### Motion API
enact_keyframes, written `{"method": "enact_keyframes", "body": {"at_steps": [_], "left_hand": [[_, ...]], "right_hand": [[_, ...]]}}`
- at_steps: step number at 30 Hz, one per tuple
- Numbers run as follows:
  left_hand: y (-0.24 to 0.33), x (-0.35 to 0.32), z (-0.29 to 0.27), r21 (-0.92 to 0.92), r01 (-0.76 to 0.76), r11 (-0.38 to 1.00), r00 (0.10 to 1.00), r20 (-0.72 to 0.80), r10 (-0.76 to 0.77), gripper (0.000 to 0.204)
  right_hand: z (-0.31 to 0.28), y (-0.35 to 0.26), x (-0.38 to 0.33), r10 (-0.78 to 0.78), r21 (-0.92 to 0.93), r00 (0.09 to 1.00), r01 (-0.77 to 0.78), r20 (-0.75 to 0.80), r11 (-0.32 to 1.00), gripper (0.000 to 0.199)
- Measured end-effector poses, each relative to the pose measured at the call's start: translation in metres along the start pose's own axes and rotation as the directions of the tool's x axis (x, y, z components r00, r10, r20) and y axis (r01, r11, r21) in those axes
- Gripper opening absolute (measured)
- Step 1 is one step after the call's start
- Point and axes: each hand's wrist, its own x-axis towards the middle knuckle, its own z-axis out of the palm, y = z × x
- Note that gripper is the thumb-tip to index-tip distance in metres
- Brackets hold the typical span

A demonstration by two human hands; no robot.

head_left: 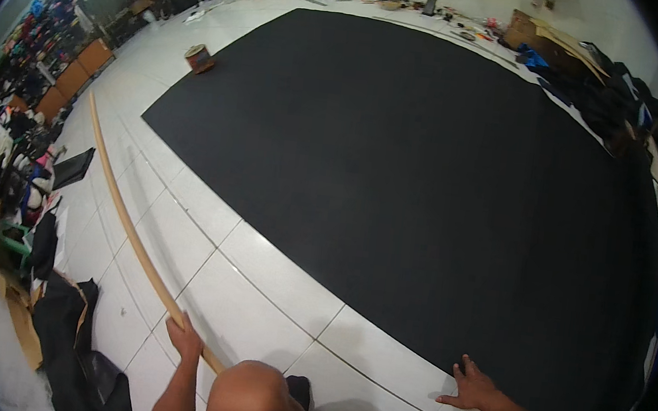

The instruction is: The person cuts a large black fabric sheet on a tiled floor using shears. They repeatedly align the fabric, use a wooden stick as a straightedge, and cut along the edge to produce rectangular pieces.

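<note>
My left hand (185, 336) is closed around a long tan pole (131, 230), near its lower end. The pole runs over the white tiled floor toward the far left and looks curved in this view. To its right, a large black sheet (396, 172) lies flat on the tiles. At the sheet's near edge is my right hand (472, 387), open, fingers spread and nothing held. Its fingertips reach the sheet's border; whether they press on it I cannot tell.
A tin can (198, 56) stands at the sheet's far left corner. Clothes and boxes (74, 78) are heaped along the left wall, with black material (75, 331) nearer me. Tools and small items (398, 2) line the back wall. Dark cloth and cardboard (599, 81) pile up at right.
</note>
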Motion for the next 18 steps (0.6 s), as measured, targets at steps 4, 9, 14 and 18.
{"method": "enact_keyframes", "body": {"at_steps": [4,9,14,18], "left_hand": [[0.083,0.058,0.082,-0.331,-0.055,0.942,0.974,0.191,0.124,0.033],[0.222,0.008,0.191,-0.339,-0.039,0.940,0.874,0.445,0.197,0.037],[0.250,-0.031,0.249,-0.195,-0.105,0.975,0.810,0.553,0.198,0.044],[0.273,-0.034,0.240,-0.024,-0.199,0.980,0.704,0.691,0.160,0.047]], "right_hand": [[-0.007,-0.001,0.006,0.006,-0.028,0.997,-0.004,0.081,1.000,0.116],[-0.036,-0.022,0.011,0.085,-0.007,0.969,-0.086,0.232,0.996,0.117],[-0.023,-0.022,0.016,0.147,0.007,0.972,-0.150,0.183,0.989,0.123],[-0.020,-0.032,0.015,0.212,0.064,0.965,-0.224,0.157,0.972,0.123]]}}
